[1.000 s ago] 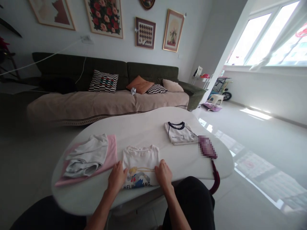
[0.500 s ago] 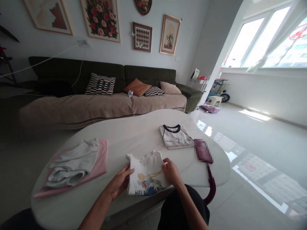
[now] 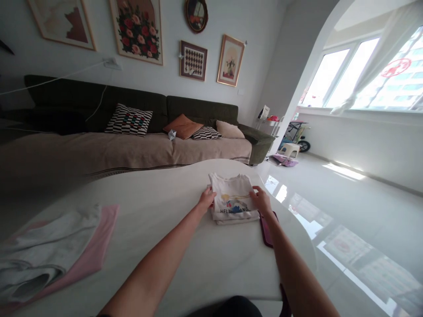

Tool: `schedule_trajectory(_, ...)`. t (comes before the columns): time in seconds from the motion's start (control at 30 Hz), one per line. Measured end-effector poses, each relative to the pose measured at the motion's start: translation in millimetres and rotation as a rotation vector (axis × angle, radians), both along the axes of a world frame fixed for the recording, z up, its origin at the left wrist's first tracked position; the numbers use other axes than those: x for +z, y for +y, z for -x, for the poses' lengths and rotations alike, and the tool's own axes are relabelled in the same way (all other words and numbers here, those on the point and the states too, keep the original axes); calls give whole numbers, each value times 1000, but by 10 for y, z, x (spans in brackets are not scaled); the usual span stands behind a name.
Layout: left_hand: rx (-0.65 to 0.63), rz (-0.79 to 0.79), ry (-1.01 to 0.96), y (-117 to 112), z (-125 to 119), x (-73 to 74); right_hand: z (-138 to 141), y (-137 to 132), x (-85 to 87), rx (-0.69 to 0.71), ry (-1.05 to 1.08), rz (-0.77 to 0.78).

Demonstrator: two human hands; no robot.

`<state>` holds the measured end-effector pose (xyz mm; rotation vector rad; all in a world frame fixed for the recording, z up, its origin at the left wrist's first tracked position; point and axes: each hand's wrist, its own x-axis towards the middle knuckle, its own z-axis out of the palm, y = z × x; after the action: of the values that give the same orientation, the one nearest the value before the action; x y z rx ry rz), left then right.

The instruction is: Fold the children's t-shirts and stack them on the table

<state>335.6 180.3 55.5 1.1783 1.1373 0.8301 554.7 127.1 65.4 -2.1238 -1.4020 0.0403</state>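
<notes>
A folded white T-shirt (image 3: pixel 233 196) with a cartoon print and dark lettering lies over another folded pale shirt (image 3: pixel 231 222), of which only the lower edge shows. My left hand (image 3: pixel 207 199) grips the T-shirt's left side, fingers partly hidden beneath it. At its right side my right hand (image 3: pixel 261 198) pinches the edge between thumb and fingers. Below my right forearm rests a phone in a dark red case (image 3: pixel 266 231), partly covered by the arm.
A crumpled light grey garment (image 3: pixel 62 242) and a pink one (image 3: pixel 99 246) lie at the left of the white oval table (image 3: pixel 158 193). Behind stands a dark green sofa (image 3: pixel 198 105) with a beige cover and several cushions. Glossy floor tiles (image 3: pixel 346 211) extend to the right.
Both hands have carried the folded T-shirt forward and to the right, from the table's near edge onto the other folded shirt, which it now covers. The view has shifted slightly.
</notes>
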Motion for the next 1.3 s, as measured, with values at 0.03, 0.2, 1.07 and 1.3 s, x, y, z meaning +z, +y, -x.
schedule_trajectory(0.03,24,4,51,25,-70,-122,-37,45,-116,-1,-2,20)
schedule_trajectory(0.2,86,-55,237,32,-137,-594,-55,57,-565,-14,-41,73)
schedule_trajectory(1.07,677,-287,1114,-1325,4037,-31,1510,-861,-1041,420,-217,8)
schedule_trajectory(1.3,633,-254,1167,-1302,4016,73,2111,-1411,-798,472,48,-64)
